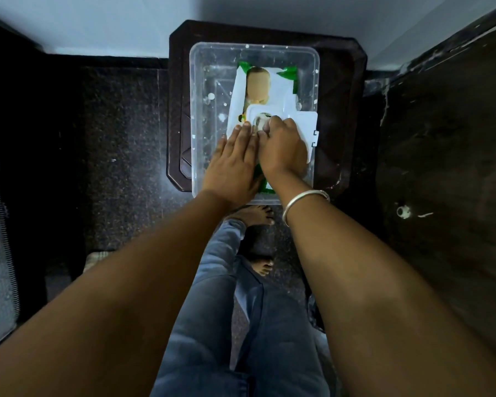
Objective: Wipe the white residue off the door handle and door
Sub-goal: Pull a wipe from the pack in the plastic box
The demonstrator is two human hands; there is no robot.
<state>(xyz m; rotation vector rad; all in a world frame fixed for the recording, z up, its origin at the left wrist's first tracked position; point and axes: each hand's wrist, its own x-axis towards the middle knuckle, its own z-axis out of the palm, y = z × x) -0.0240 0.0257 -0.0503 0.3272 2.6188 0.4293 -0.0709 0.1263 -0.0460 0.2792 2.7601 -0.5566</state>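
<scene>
Head view, looking straight down. One clear tub (pixel 196 116) sits on a dark stool (pixel 344 110) against the wall. In the tub lies one wipes pack (pixel 272 84), white with green corners, its long axis running away from the person. Its white flip lid (pixel 307 121) stands swung open toward the right.

Both hands are on the near half of the pack. The left hand (pixel 235 164) lies flat, fingers stretched out along the pack, holding it down; its grip is wide and holds nothing. The right hand (pixel 284 147), wrist in one bangle (pixel 301 202), is curled with its fingertips (pixel 269 123) pinched narrow at the round opening (pixel 259 121). Whether a wipe is already caught between them I cannot tell.

The coming pull turns on this: the opening is right under the right fingertips, just beyond the left ones, so the right hand is the one placed to draw a wipe up and toward the person while the left pins the pack.

The door (pixel 447 138) is the dark panel at the right edge, well apart from both hands and nearer the right arm. It carries white streaks and one white-ringed spot (pixel 403 212); no handle is plainly seen. Wiping is not yet begun, I judge.
</scene>
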